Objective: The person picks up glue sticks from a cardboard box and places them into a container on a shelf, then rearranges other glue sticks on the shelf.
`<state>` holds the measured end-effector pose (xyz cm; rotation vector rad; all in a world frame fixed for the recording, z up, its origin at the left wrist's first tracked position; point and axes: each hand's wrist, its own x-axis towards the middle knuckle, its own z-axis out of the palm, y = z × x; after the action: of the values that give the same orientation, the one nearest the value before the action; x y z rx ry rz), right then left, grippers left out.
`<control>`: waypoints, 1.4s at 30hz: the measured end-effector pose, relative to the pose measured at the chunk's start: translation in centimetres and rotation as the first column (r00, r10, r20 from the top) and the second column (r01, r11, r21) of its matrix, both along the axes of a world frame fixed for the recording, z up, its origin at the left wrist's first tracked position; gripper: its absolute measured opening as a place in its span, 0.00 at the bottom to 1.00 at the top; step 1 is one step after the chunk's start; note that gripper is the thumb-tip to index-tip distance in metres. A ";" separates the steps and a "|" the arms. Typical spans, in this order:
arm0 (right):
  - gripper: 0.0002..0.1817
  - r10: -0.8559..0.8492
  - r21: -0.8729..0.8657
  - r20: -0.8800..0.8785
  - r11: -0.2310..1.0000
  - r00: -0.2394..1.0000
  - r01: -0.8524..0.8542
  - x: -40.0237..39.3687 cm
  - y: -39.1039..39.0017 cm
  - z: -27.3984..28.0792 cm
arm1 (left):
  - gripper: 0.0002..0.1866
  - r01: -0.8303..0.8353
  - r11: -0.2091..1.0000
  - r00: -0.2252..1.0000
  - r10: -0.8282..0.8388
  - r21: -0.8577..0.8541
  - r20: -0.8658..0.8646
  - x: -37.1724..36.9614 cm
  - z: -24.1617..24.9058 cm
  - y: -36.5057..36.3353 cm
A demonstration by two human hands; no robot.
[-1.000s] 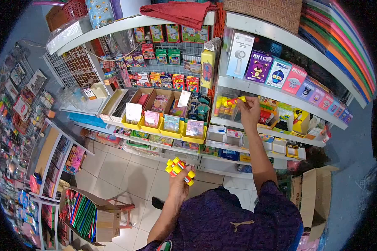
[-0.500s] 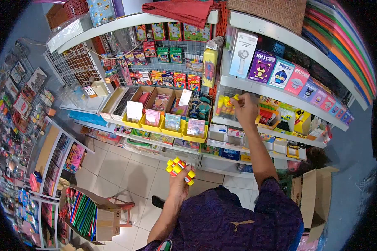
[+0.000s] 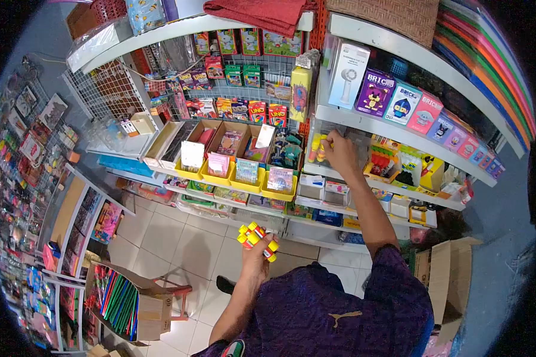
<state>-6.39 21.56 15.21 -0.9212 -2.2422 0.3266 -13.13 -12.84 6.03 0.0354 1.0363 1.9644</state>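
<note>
My left hand (image 3: 256, 257), above the floor, is wrapped around a bunch of yellow-capped glue sticks (image 3: 251, 235), their yellow ends pointing several ways. At the shelf, my right hand (image 3: 343, 157) reaches into a clear holder where more glue sticks (image 3: 314, 149) stand upright. Its fingers are pinched at the yellow top of one of these sticks, and the hand covers part of the holder. To the right of that hand is an orange tray (image 3: 380, 165) of small red and yellow items.
Boxed brick toys (image 3: 373, 94) and a boxed hand fan (image 3: 347, 74) line the shelf above. Yellow bins (image 3: 278, 187) hold small packs to the left. A cardboard box (image 3: 152, 314) of coloured rolls stands lower left; another open carton (image 3: 452, 279) is at right.
My right hand has moved slightly down and left at the holder, and fewer glue sticks show beside it. My left hand stays almost still with its bunch.
</note>
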 end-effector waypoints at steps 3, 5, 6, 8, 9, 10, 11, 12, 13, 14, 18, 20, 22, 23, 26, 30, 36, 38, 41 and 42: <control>0.11 0.012 0.012 0.031 1.000 0.999 -0.012 0.1 0.0 0.1 | 0.20 0.003 1.000 1.000 -0.003 0.007 -0.008 -0.1 0.1 0.0; 0.10 0.015 0.006 0.054 1.000 0.998 -0.016 0.2 -0.5 0.6 | 0.20 0.008 1.000 1.000 -0.008 0.014 -0.008 -0.1 0.1 0.1; 0.10 0.017 0.002 0.066 1.000 0.998 -0.017 0.2 -0.6 0.8 | 0.20 0.010 1.000 1.000 -0.010 0.018 -0.008 -0.1 0.2 0.2; 0.11 0.033 -0.001 0.096 0.999 0.995 -0.033 0.3 -0.6 0.8 | 0.20 0.013 1.000 1.000 -0.013 0.014 -0.008 -0.1 0.3 0.3; 0.12 0.041 -0.003 0.110 0.999 0.993 -0.041 0.4 -0.5 0.8 | 0.20 0.014 1.000 1.000 -0.014 0.011 -0.009 -0.1 0.3 0.3; 0.12 0.041 0.007 0.100 0.999 0.994 -0.042 0.4 -0.5 0.6 | 0.20 0.017 1.000 1.000 -0.017 0.012 -0.008 -0.1 0.3 0.3; 0.12 0.041 0.018 0.090 0.999 0.995 -0.043 0.4 -0.5 0.4 | 0.20 0.020 1.000 1.000 -0.020 0.013 -0.007 -0.1 0.3 0.3; 0.12 0.042 0.029 0.080 0.999 0.996 -0.044 0.3 -0.4 0.1 | 0.20 0.022 1.000 1.000 -0.022 0.014 -0.006 -0.2 0.3 0.4; 0.12 0.055 0.053 0.061 0.997 0.997 -0.058 0.3 -0.4 -0.1 | 0.20 0.022 1.000 1.000 -0.022 0.016 -0.006 -0.2 0.2 0.4; 0.12 0.067 0.077 0.043 0.995 0.997 -0.070 0.4 -0.3 -0.4 | 0.20 0.022 1.000 1.000 -0.022 0.018 -0.006 -0.2 0.1 0.4; 0.11 0.057 0.096 0.056 0.993 0.997 -0.062 0.6 -0.7 -0.1 | 0.20 0.016 1.000 1.000 -0.016 0.003 0.008 -0.2 -0.4 0.6; 0.11 0.052 0.120 0.066 0.991 0.996 -0.060 0.7 -1.0 -0.1 | 0.19 0.027 1.000 1.000 -0.027 -0.004 0.007 -0.2 -0.6 0.8; 0.12 0.050 0.114 0.078 0.992 0.996 -0.058 0.7 -1.3 0.0 | 0.19 0.026 1.000 0.999 -0.026 -0.005 0.024 -0.1 -0.2 1.0; 0.12 0.050 0.096 0.086 0.994 0.995 -0.058 0.7 -1.5 0.1 | 0.18 0.018 1.000 0.999 -0.018 -0.003 0.041 0.1 0.1 1.1; 0.13 0.058 0.122 0.140 0.990 0.988 -0.076 0.9 -1.4 -0.7 | 0.17 0.045 0.999 0.998 -0.045 0.004 0.047 0.5 0.2 1.2; 0.13 0.081 0.096 0.179 0.990 0.981 -0.099 1.8 -1.4 -0.1 | 0.20 0.100 0.995 0.995 -0.100 -0.016 -0.008 0.7 -0.2 1.3; 0.13 0.043 0.113 0.103 0.992 0.994 -0.055 2.7 -1.5 -1.4 | 0.18 0.058 0.998 0.998 -0.059 0.037 0.024 1.0 0.0 0.9; 0.14 -0.009 0.063 0.228 0.998 0.974 -0.006 2.8 -2.3 -0.4 | 0.17 0.058 0.998 0.997 -0.059 0.037 0.042 1.2 0.1 0.5; 0.09 -0.038 0.081 0.287 0.997 0.957 0.015 2.6 -2.4 0.6 | 0.17 0.062 0.997 0.998 -0.063 0.040 0.030 1.4 0.1 0.3; 0.08 -0.025 0.084 0.278 0.996 0.960 0.001 2.5 -2.1 0.5 | 0.17 0.062 0.997 0.998 -0.063 0.044 0.026 1.4 0.1 0.2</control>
<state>-3.90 19.50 15.66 -0.9883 -2.4839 0.0996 -11.72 -12.66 6.10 0.0639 0.9640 1.9251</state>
